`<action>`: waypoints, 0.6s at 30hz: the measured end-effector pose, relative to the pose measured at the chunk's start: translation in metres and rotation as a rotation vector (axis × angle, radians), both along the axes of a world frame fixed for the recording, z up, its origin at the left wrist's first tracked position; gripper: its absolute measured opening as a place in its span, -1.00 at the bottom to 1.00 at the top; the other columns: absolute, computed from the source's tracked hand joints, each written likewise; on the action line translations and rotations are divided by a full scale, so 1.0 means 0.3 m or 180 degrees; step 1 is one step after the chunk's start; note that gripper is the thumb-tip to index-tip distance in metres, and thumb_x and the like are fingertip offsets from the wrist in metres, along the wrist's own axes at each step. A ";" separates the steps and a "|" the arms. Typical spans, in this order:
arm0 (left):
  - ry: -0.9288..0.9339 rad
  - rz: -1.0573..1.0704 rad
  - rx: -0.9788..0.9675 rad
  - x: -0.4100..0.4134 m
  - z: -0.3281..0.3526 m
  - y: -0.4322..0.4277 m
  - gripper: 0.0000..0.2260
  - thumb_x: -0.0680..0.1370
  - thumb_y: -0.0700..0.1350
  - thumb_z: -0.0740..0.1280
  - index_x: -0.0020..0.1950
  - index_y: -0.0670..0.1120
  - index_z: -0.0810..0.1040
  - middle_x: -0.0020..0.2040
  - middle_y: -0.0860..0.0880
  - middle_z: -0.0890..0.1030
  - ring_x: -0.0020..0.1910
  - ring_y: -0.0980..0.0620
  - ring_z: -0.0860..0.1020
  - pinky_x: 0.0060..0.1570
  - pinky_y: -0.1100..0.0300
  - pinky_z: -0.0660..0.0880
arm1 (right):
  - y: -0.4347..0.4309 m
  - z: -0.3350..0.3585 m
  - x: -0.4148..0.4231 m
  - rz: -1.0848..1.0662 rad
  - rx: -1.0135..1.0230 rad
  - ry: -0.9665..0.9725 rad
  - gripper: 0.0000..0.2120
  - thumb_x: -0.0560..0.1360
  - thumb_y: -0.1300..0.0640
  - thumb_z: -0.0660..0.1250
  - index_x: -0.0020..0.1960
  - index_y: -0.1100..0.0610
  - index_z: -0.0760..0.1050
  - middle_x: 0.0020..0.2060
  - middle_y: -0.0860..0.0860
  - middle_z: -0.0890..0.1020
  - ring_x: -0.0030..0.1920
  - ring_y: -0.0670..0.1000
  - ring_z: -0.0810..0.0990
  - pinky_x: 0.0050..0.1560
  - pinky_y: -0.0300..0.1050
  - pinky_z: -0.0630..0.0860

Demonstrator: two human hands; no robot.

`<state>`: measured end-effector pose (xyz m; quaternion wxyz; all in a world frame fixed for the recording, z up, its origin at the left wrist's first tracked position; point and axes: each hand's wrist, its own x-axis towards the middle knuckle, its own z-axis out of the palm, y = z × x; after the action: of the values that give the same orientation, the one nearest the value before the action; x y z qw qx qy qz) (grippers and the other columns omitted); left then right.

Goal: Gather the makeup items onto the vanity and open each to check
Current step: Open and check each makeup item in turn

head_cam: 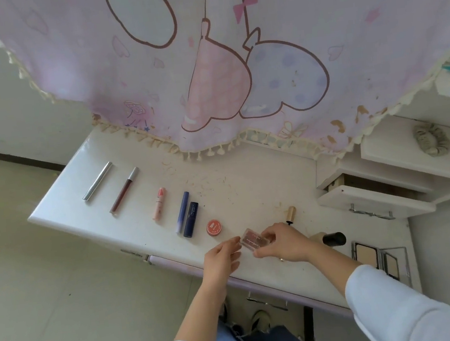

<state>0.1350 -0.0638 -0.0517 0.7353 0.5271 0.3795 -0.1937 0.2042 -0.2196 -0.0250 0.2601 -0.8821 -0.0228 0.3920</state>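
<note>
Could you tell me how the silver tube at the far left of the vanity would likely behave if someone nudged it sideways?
The silver tube looks round and lies on its side, so it would probably roll. Its shiny finish suggests a slippery grip. It sits near the left end of the vanity top, so a roll that way could perhaps send it off the edge.
</note>
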 end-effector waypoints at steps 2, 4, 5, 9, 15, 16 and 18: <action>0.0005 0.0073 -0.0347 -0.003 0.007 -0.002 -0.81 0.55 -0.04 0.31 0.09 -0.08 0.62 0.06 -0.07 0.65 0.04 0.00 0.60 -0.06 0.18 0.54 | -0.016 0.025 0.005 -0.0089 0.0162 0.0067 -0.63 0.32 -0.11 0.49 0.05 0.06 0.63 -0.04 0.11 0.66 -0.09 0.02 0.58 -0.05 -0.06 0.49; 0.0053 0.0160 -0.0728 -0.005 0.009 -0.011 -0.74 0.52 0.02 0.35 0.14 -0.07 0.59 0.08 -0.08 0.66 0.06 -0.02 0.61 -0.07 0.15 0.55 | -0.021 0.055 0.007 -0.0153 0.0301 0.0103 -0.64 0.35 -0.06 0.49 0.09 0.04 0.63 0.03 0.09 0.66 -0.02 -0.01 0.58 0.10 -0.05 0.51; 0.0099 0.0189 -0.0923 -0.004 0.012 -0.015 -0.70 0.51 0.04 0.36 0.17 -0.08 0.57 0.08 -0.10 0.66 0.04 -0.02 0.62 -0.09 0.14 0.56 | -0.023 0.068 0.007 -0.0181 0.0393 0.0132 -0.63 0.36 -0.03 0.50 0.13 0.05 0.61 0.05 0.06 0.65 -0.02 -0.06 0.57 0.11 -0.10 0.50; 0.0229 0.0073 -0.1565 0.006 0.033 -0.025 -0.60 0.50 0.12 0.33 0.20 -0.12 0.50 0.00 -0.19 0.67 -0.15 -0.02 0.67 -0.09 0.11 0.60 | -0.028 0.107 0.011 -0.0159 0.0662 0.0178 -0.50 0.35 0.11 0.52 0.27 0.05 0.52 0.09 -0.05 0.57 -0.03 -0.13 0.51 -0.03 -0.32 0.42; -0.0011 0.0027 -0.2069 0.017 0.065 -0.037 -0.61 0.45 0.11 0.34 0.15 -0.12 0.54 0.02 -0.22 0.66 -0.12 -0.07 0.66 0.00 0.12 0.59 | -0.050 0.124 0.011 -0.0150 0.0862 0.0142 -0.48 0.34 0.13 0.52 0.24 -0.14 0.49 0.23 -0.05 0.51 0.16 -0.06 0.43 0.01 -0.34 0.36; -0.0045 0.0037 -0.2092 0.020 0.064 -0.040 -0.61 0.45 0.10 0.35 0.16 -0.12 0.53 0.02 -0.23 0.66 -0.11 -0.09 0.66 0.00 0.11 0.59 | -0.053 0.127 0.011 -0.0140 0.0861 0.0143 -0.45 0.33 0.13 0.53 0.26 -0.16 0.47 0.23 -0.05 0.49 0.17 -0.06 0.42 0.01 -0.33 0.36; -0.0090 0.0053 -0.2108 0.023 0.063 -0.046 -0.61 0.45 0.07 0.37 0.16 -0.15 0.53 -0.01 -0.23 0.66 -0.12 -0.10 0.66 -0.03 0.10 0.62 | -0.056 0.135 0.012 -0.0148 0.0829 0.0198 -0.36 0.27 0.09 0.53 0.31 -0.16 0.45 0.25 -0.05 0.45 0.21 -0.06 0.40 0.05 -0.26 0.36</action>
<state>0.1420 -0.0778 -0.0328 0.8735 0.2590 0.2899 -0.2931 0.2078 -0.2366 0.0154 0.3821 -0.8286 -0.0451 0.4068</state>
